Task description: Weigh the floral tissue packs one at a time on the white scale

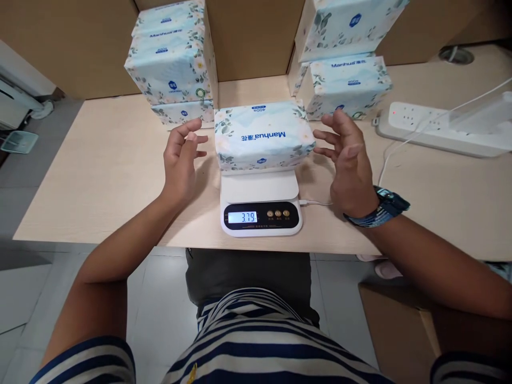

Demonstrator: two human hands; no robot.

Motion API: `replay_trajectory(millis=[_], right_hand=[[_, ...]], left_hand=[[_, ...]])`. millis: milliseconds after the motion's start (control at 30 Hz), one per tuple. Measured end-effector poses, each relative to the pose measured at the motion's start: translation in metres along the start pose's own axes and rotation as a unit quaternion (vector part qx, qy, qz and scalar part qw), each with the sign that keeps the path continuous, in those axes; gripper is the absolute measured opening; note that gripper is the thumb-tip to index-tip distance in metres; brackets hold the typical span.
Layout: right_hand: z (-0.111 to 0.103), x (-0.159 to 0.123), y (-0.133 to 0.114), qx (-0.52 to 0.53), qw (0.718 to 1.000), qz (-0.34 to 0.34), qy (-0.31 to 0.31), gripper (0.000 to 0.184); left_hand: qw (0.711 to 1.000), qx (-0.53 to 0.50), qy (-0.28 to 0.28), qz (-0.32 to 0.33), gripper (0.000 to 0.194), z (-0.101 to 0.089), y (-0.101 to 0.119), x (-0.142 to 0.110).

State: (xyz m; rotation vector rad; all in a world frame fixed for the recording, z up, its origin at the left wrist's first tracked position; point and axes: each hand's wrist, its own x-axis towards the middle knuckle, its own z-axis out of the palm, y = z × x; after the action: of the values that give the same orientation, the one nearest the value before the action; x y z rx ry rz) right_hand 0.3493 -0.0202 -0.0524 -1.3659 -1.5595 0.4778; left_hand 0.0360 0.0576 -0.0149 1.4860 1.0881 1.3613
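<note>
Crosswise, the pack (264,137) is lying over the scale's (260,188) far part, long axis running left to right, while the left hand (182,160) and right hand (347,160) are flanking the scale, each grip curving open and holding nothing, the right sitting nearer the pack.

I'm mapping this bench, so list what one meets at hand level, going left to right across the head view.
Bare left hand → pale-blue, floral-printed, block-shaped Manhua pack → bare right hand → long white plastic power strip.
</note>
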Motion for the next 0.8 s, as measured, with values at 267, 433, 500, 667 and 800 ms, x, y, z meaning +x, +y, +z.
replay_trajectory(millis=[267, 433, 500, 667, 800], right_hand=[[0.0032, -0.0014, -0.0093, 0.034, 0.999, -0.001, 0.005, 0.084], [0.0039, -0.0018, -0.0072, 0.028, 1.0, -0.009, 0.008, 0.085], [0.0041, -0.0014, -0.0057, 0.028, 1.0, -0.008, 0.012, 0.086], [0.0037, 0.0002, -0.0043, -0.004, 1.0, 0.02, -0.001, 0.094], [0.0034, 0.0006, -0.0053, 0.005, 1.0, 0.019, 0.0, 0.094]], left_hand=[[1.0, 0.004, -0.006, 0.007, 0.027, -0.001, -0.0033, 0.0026], [0.999, 0.023, -0.02, 0.01, 0.029, -0.0021, -0.0021, 0.0004], [1.0, 0.019, -0.021, 0.01, 0.028, -0.0023, -0.002, -0.0001], [1.0, 0.015, -0.02, 0.007, 0.027, -0.0022, -0.0042, 0.0003], [1.0, 0.02, -0.018, 0.007, 0.025, -0.0016, -0.004, -0.0004]])
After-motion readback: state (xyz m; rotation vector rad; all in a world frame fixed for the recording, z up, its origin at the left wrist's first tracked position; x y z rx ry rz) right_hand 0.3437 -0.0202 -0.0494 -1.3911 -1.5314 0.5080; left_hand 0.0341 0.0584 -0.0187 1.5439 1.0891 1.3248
